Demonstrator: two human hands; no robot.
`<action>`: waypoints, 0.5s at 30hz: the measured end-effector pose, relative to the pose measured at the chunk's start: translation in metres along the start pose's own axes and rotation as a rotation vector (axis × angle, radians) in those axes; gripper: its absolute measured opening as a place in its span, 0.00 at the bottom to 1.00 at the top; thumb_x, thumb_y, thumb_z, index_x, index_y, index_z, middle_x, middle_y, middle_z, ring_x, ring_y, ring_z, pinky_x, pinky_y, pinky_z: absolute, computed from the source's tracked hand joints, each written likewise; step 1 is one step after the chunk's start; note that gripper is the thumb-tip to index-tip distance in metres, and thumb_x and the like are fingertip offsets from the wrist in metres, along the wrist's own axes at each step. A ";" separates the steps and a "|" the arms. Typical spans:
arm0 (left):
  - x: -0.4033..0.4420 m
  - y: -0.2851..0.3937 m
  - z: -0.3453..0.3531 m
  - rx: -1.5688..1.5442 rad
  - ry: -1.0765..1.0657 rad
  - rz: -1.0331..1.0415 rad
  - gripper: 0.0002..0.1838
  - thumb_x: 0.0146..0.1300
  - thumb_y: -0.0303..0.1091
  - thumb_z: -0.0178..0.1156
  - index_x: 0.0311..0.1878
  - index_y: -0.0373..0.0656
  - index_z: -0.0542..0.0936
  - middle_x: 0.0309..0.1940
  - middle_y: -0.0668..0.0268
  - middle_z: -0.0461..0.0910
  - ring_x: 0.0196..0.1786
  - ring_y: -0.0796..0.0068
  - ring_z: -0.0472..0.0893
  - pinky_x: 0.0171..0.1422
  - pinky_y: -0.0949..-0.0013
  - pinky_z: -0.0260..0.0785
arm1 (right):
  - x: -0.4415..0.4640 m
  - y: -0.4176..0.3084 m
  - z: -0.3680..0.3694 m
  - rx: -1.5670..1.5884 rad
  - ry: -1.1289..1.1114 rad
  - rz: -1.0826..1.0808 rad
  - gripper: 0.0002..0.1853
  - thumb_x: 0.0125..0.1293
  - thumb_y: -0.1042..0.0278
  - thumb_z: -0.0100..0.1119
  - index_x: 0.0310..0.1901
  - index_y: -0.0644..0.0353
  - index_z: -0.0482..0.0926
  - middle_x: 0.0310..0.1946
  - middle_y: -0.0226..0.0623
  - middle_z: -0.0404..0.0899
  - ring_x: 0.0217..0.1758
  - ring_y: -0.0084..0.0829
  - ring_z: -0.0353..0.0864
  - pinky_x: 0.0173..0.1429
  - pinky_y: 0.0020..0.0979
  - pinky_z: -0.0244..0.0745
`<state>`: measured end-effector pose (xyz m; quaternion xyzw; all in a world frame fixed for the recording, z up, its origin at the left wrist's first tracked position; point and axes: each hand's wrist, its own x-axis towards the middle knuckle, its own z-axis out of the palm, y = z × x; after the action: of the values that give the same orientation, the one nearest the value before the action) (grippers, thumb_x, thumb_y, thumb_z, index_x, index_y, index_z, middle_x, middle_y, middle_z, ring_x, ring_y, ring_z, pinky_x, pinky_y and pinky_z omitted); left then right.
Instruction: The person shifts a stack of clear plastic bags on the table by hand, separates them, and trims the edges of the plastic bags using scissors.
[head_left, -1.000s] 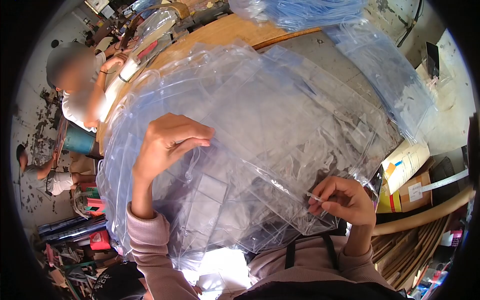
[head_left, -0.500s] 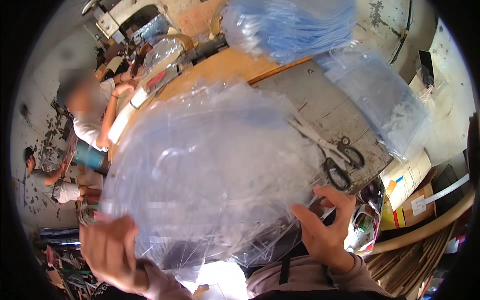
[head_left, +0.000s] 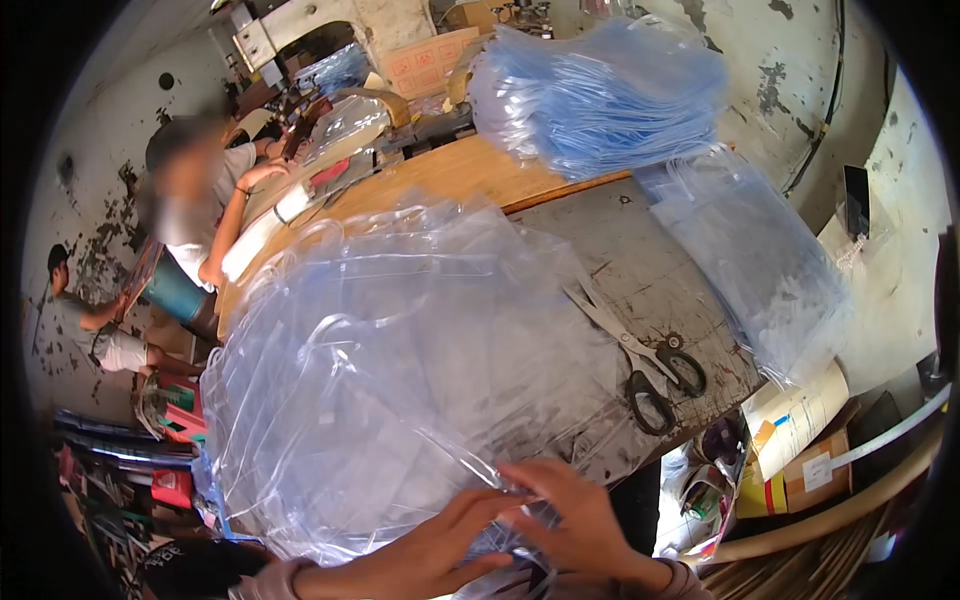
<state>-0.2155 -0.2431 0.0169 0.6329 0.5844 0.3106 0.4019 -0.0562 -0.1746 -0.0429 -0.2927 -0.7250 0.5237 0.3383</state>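
Observation:
A spread pile of clear plastic bags (head_left: 400,340) with strip-like edges covers the near worktable. My right hand (head_left: 575,515) is at the pile's near edge, its thumb and forefinger closed on a bag's edge. My left hand (head_left: 455,535) reaches across beside it, fingers stretched towards the right fingertips and thumb apart. Clear plastic shows under and between both hands, and some fingertips are hidden. Black-handled scissors (head_left: 640,350) lie on the table right of the pile, blades parted.
A thick stack of bluish plastic (head_left: 610,100) lies at the back, and a flatter stack (head_left: 750,250) at the right. A phone (head_left: 856,200) leans by the wall. Cardboard boxes (head_left: 815,470) stand lower right. One person (head_left: 200,210) sits at the far-left table; another is behind.
My hands were apart, left at the lower left and right near the scissors. They have come together at the pile's near edge. The right hand has closed on plastic.

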 end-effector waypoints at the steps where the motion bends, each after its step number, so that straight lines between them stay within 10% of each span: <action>1: 0.007 0.001 -0.003 0.012 -0.077 0.036 0.14 0.59 0.33 0.61 0.47 0.39 0.76 0.41 0.59 0.77 0.45 0.64 0.77 0.44 0.65 0.68 | 0.001 0.002 -0.006 0.085 -0.009 0.040 0.18 0.58 0.77 0.61 0.51 0.62 0.76 0.44 0.42 0.79 0.41 0.30 0.81 0.45 0.26 0.76; 5: 0.060 0.008 -0.047 0.139 -0.249 0.227 0.16 0.61 0.36 0.60 0.50 0.41 0.74 0.48 0.57 0.72 0.50 0.61 0.75 0.41 0.65 0.69 | 0.008 0.005 -0.017 0.004 0.099 0.059 0.13 0.59 0.81 0.58 0.47 0.69 0.75 0.34 0.42 0.81 0.38 0.27 0.81 0.43 0.24 0.77; 7: 0.083 0.006 -0.067 0.741 -0.071 0.504 0.16 0.58 0.35 0.63 0.50 0.46 0.77 0.43 0.65 0.77 0.48 0.64 0.76 0.48 0.64 0.70 | 0.010 0.009 -0.015 0.163 0.186 0.134 0.12 0.60 0.82 0.57 0.46 0.67 0.74 0.35 0.41 0.81 0.36 0.26 0.82 0.41 0.24 0.77; 15: 0.128 -0.046 -0.079 0.410 -0.453 0.471 0.07 0.57 0.35 0.62 0.39 0.48 0.79 0.32 0.73 0.77 0.37 0.72 0.77 0.37 0.68 0.69 | 0.012 0.010 -0.003 0.449 0.335 0.177 0.07 0.64 0.82 0.49 0.43 0.68 0.70 0.37 0.42 0.77 0.40 0.25 0.78 0.43 0.25 0.76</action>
<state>-0.2908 -0.1049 0.0052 0.8695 0.3697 0.1235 0.3035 -0.0603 -0.1605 -0.0494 -0.3553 -0.4967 0.6428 0.4625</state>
